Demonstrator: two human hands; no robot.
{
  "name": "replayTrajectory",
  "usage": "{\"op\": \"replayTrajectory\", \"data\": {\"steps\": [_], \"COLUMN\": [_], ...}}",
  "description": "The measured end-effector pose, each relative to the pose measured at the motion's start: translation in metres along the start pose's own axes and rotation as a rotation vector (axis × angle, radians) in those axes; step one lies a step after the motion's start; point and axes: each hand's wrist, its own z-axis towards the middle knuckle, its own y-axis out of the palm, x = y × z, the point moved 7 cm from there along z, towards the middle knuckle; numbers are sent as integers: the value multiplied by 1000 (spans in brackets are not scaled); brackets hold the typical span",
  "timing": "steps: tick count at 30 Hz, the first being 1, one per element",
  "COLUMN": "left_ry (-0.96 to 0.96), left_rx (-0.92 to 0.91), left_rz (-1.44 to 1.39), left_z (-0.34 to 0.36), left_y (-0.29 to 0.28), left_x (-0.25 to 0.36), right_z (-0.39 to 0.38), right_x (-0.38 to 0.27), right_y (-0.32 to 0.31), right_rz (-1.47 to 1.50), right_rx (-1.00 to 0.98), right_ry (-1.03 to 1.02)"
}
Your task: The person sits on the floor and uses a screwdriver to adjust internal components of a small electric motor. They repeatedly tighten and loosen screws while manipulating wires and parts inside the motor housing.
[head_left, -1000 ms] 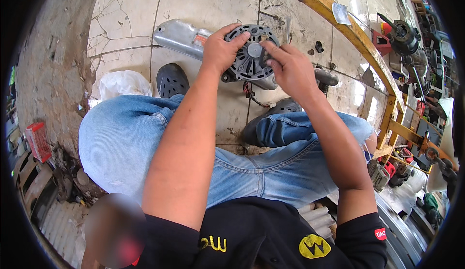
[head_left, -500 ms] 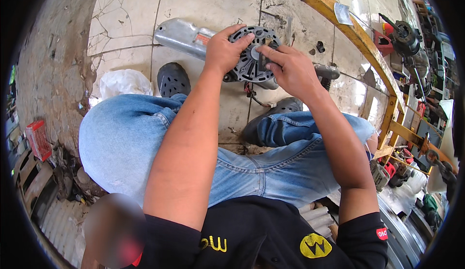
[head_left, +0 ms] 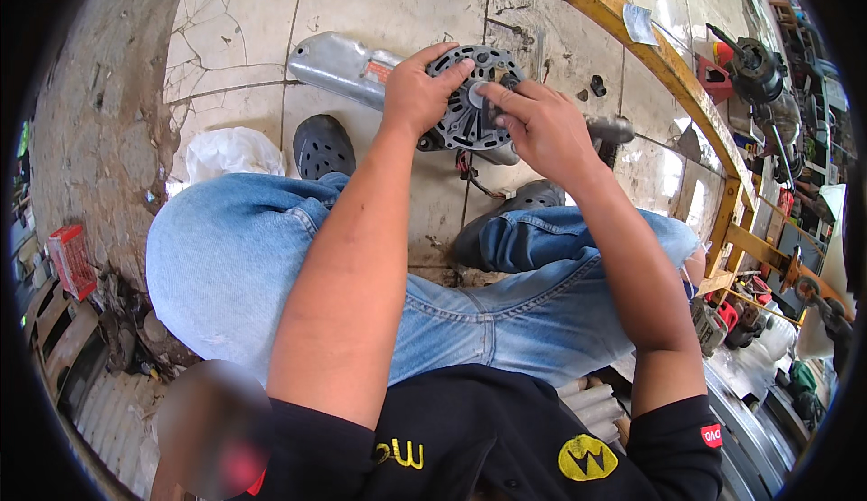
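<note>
An alternator with a round, slotted grey end faces up between my hands, over the tiled floor. My left hand is closed around its left edge, thumb lying on the slotted face. On the other side, my right hand presses its index fingertip near the central hub. Its thumb and other fingers close about a dark part at the alternator's right side, which they partly hide. Wires with a connector hang from the near edge. Beneath lies a long silver metal piece with an orange label.
A yellow metal frame curves along the right side. My dark clogs flank the work, with a white plastic bag by the left one. A grey cylindrical part lies right of my hand. A red box stands far left.
The alternator has shifted or tilted slightly, its near edge now a little farther from me. My right hand has moved slightly with it; the left keeps its hold.
</note>
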Motion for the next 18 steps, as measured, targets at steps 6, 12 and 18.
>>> {"op": "replayTrajectory", "data": {"steps": [6, 12, 18], "left_ry": [7, 2, 19], "left_rx": [-22, -31, -32], "left_rz": [17, 46, 46], "left_z": [-1, -2, -1], "left_y": [1, 1, 1], "left_x": [3, 7, 4], "right_z": [2, 2, 3], "right_x": [-4, -4, -4], "right_y": [-3, -3, -2], "right_rz": [-51, -54, -33], "right_rx": [40, -26, -45], "right_ry": [-30, -44, -56]}}
